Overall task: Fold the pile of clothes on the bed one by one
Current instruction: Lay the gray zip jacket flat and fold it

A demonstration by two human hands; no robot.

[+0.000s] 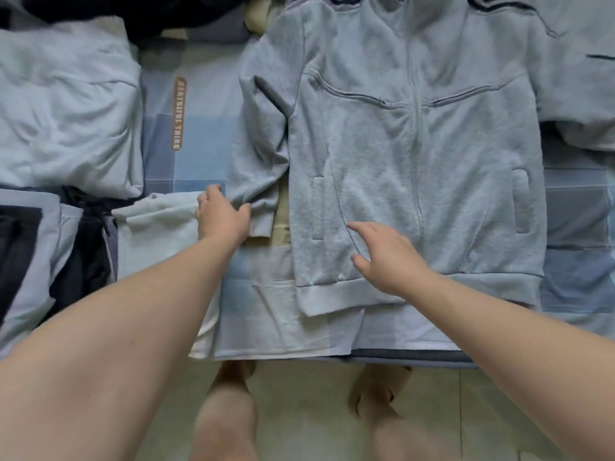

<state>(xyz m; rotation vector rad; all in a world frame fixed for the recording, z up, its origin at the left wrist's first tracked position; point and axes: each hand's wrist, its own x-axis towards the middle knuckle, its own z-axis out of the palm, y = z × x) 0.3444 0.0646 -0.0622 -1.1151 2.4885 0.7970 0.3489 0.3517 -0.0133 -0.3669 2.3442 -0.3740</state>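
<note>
Grey jacket (416, 161) lies spread flat and front up on the bed sheet (206, 161), its zip (415, 128) closed down the middle and its ribbed hem toward the bed's near edge. No brand mark or print can be read on the jacket itself. The only writing in sight is an orange label (180, 113) printed sideways on the blue patchwork sheet, just left of the jacket; it seems to read "BEAUTIFUL THING".

The person's left hand (221, 214) is closed on the sleeve (259, 154), near its cuff, with the thumb lying on top of the cloth. The right hand (386, 257) is over the jacket's lower front, left of the zip, fingers apart and loose; whether it touches the cloth I cannot tell.

A folded pale garment (66, 104) sits well to the left, with dark clothes (133, 11) beyond it.
</note>
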